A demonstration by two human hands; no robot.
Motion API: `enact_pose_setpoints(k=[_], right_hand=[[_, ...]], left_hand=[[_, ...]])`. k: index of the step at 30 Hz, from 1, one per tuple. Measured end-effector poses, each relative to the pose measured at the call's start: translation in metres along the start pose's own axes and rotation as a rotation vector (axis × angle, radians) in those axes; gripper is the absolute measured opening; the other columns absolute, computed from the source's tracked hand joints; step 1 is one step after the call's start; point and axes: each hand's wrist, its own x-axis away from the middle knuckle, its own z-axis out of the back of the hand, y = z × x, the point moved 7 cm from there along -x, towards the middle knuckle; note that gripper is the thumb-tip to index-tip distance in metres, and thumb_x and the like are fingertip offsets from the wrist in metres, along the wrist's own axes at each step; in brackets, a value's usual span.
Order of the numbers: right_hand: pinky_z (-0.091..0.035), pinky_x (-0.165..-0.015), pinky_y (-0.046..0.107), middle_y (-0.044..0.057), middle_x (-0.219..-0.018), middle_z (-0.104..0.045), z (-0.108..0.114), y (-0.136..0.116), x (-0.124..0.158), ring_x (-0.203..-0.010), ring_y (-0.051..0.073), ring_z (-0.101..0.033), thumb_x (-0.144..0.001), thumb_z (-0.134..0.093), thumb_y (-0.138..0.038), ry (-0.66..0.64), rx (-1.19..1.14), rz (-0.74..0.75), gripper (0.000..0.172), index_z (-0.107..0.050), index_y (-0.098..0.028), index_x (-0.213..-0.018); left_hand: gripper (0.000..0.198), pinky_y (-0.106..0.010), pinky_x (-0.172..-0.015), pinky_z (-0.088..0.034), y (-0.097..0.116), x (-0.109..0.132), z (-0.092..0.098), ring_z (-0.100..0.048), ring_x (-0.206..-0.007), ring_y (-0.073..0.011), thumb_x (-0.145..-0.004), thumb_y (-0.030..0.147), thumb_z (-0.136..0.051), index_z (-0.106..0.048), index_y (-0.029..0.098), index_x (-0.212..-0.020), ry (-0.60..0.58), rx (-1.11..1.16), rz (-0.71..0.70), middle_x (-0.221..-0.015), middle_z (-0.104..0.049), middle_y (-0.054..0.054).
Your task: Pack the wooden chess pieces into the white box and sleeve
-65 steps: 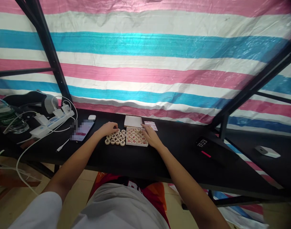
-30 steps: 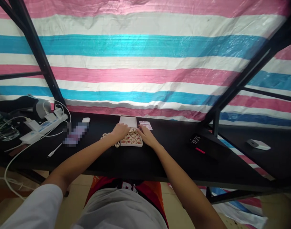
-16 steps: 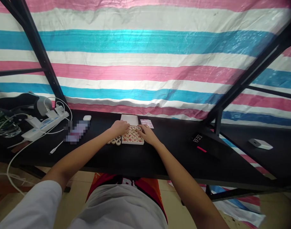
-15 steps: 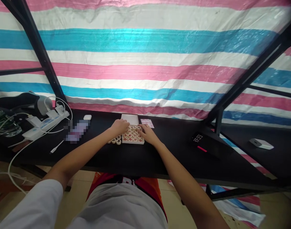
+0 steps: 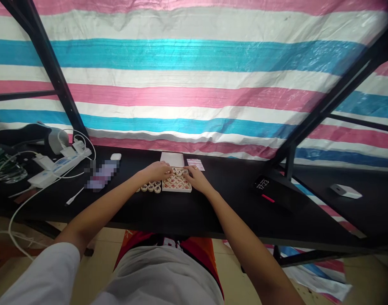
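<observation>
My left hand is closed, its fingertips bent together on a Chinese chess piece at the upper left of a small white box. The piece is mostly covered by the fingers. My right hand grips the box's right side, with thumb and forefinger curled over its upper right corner. Rows of round cream pieces with red and dark characters lie inside. More loose pieces stand in rows on the black table, left of the box and partly under my left wrist. A white lid lies behind the box.
A pink-and-white paper lies behind my right hand. To the left are a blurred-out phone, a white earbud case, a cable and a power strip. A dark phone lies right, near a white charger.
My left hand has shifted slightly left and down along the box's upper left edge, uncovering dark-marked pieces in its back row. The right hand stays at the box's right side.
</observation>
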Motion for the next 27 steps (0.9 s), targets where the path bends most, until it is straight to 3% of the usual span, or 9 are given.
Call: enact_pose_setpoints(k=[4, 7, 14, 19, 22, 27], right_hand=[[-0.043, -0.087, 0.033, 0.008, -0.112, -0.051, 0.0, 0.0, 0.001, -0.092, 0.018, -0.055, -0.085, -0.048, -0.035, -0.001, -0.017, 0.002, 0.035, -0.056, -0.021, -0.116], [-0.043, -0.088, 0.034, 0.008, -0.113, -0.052, 0.0, 0.0, 0.002, -0.094, 0.018, -0.055, -0.082, -0.053, -0.037, 0.002, -0.019, -0.023, 0.037, -0.056, -0.022, -0.116], [-0.043, -0.085, 0.033, 0.008, -0.114, -0.052, 0.0, -0.002, -0.004, -0.095, 0.02, -0.055, -0.073, -0.064, -0.047, -0.054, 0.02, -0.099, 0.052, -0.056, -0.023, -0.117], [-0.044, -0.08, 0.033, 0.008, -0.102, -0.058, 0.0, 0.0, -0.011, -0.087, 0.019, -0.056, -0.079, -0.057, -0.043, -0.032, 0.073, -0.104, 0.041, -0.06, -0.02, -0.112], [-0.044, -0.079, 0.033, 0.008, -0.098, -0.06, 0.001, 0.002, -0.011, -0.084, 0.019, -0.057, -0.079, -0.057, -0.043, -0.013, 0.078, -0.111, 0.039, -0.061, -0.02, -0.11], [-0.044, -0.083, 0.034, 0.008, -0.104, -0.061, 0.005, 0.0, -0.007, -0.087, 0.018, -0.058, -0.081, -0.055, -0.043, -0.027, 0.006, -0.074, 0.041, -0.059, -0.02, -0.116]], left_hand=[[0.034, -0.025, -0.081, -0.042, -0.035, 0.021, 0.015, -0.059, -0.095, -0.0203, -0.086, 0.038, -0.045, -0.068, 0.019, -0.101, 0.045, 0.106, 0.144, -0.102, -0.066, -0.006], [0.036, -0.023, -0.078, -0.044, -0.057, 0.038, 0.011, -0.061, -0.088, -0.0179, -0.086, 0.041, -0.043, -0.067, 0.019, -0.102, 0.058, 0.246, 0.199, -0.099, -0.067, -0.004], [0.036, -0.024, -0.077, -0.044, -0.06, 0.047, 0.003, -0.06, -0.087, -0.0183, -0.083, 0.044, -0.046, -0.068, 0.02, -0.1, 0.098, 0.291, 0.19, -0.098, -0.066, -0.004], [0.036, -0.024, -0.074, -0.045, -0.089, 0.058, 0.013, -0.061, -0.083, -0.0186, -0.081, 0.04, -0.046, -0.068, 0.017, -0.099, 0.165, 0.315, 0.337, -0.094, -0.068, -0.004], [0.036, -0.024, -0.075, -0.046, -0.101, 0.064, 0.004, -0.062, -0.085, -0.0189, -0.078, 0.041, -0.05, -0.069, 0.018, -0.097, 0.054, 0.392, 0.383, -0.094, -0.069, -0.004], [0.047, -0.021, -0.068, -0.046, -0.088, 0.06, -0.014, -0.063, -0.084, -0.0188, -0.072, 0.05, -0.059, -0.066, 0.019, -0.107, -0.116, 0.493, 0.371, -0.096, -0.069, -0.004]])
